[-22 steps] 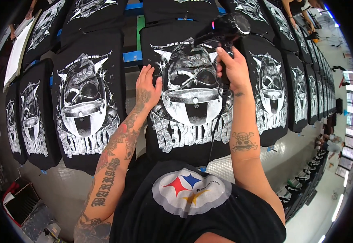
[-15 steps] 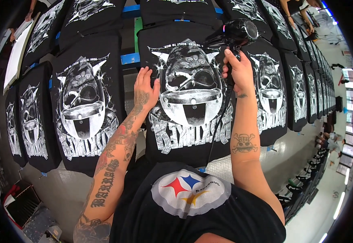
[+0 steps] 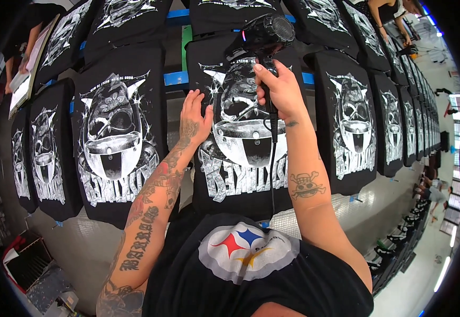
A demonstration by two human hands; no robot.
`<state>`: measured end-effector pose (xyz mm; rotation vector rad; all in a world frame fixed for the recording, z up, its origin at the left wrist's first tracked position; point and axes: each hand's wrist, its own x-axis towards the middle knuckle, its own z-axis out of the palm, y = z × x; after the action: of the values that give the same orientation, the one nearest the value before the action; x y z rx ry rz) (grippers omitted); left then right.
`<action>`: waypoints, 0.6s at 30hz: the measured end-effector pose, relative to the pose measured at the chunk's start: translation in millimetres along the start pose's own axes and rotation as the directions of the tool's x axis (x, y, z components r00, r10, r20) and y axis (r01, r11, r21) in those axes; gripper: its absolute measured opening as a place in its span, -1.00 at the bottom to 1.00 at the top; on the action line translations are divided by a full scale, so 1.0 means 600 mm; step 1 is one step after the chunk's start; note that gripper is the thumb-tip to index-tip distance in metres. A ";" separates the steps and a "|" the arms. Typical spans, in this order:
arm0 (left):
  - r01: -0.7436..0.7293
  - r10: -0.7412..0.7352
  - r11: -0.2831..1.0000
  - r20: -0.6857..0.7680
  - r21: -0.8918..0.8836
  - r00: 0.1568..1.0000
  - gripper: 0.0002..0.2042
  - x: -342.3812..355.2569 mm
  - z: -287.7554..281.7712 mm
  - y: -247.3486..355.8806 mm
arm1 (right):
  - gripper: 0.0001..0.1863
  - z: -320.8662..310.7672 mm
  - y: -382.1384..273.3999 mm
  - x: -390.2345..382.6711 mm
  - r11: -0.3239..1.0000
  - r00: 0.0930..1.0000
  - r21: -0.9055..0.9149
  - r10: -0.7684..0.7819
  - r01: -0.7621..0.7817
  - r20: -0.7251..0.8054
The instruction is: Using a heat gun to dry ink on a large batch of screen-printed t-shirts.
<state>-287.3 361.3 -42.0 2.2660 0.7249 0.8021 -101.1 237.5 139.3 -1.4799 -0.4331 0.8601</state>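
Observation:
My right hand (image 3: pixel 276 89) is closed round the handle of a black hair dryer (image 3: pixel 261 38) held over the upper part of a black T-shirt (image 3: pixel 245 194) printed with a white-and-grey skull design. The dryer's cord hangs down across that shirt. My left hand (image 3: pixel 195 113) rests at the shirt's left edge, fingers stretched out and holding nothing. A similar printed shirt (image 3: pixel 113 137) lies to the left, another (image 3: pixel 354 121) to the right, each on its own board.
Further rows of shirts (image 3: pixel 327 21) stretch behind and far right, with blue platen supports (image 3: pixel 176 79) between. A co-worker's hands (image 3: pixel 21 71) touch a board (image 3: pixel 37 55) at top left; another person (image 3: pixel 391 21) works at top right. Metal floor (image 3: pixel 92 243) shows below.
The hair dryer and my right hand have swung left, after a slight move right. My left hand has shifted slightly down and right. The co-worker at top left has come further into view.

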 end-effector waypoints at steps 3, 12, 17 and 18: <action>-0.005 0.005 1.000 -0.010 -0.015 1.000 -0.58 0.000 0.003 -0.002 | -0.75 -0.020 -0.001 -0.003 1.000 0.999 -0.006 -0.021 0.021 -0.040; -0.005 0.005 1.000 0.000 -0.012 1.000 -0.60 0.001 0.003 -0.003 | -0.76 -0.144 -0.021 -0.042 0.998 0.948 -0.066 -0.011 -0.011 -0.319; -0.014 0.014 1.000 0.007 -0.014 1.000 -0.61 0.000 0.001 -0.003 | -0.75 -0.167 -0.032 -0.088 0.998 0.948 -0.046 0.016 -0.033 -0.318; -0.014 0.014 1.000 0.004 -0.012 1.000 -0.61 0.000 -0.001 -0.004 | -0.74 -0.165 -0.037 -0.095 0.999 0.953 -0.010 0.042 -0.047 -0.299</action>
<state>-288.2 363.3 -43.4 2.2635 0.7018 0.8061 -60.8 131.7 165.9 -1.6102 -0.1825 0.6536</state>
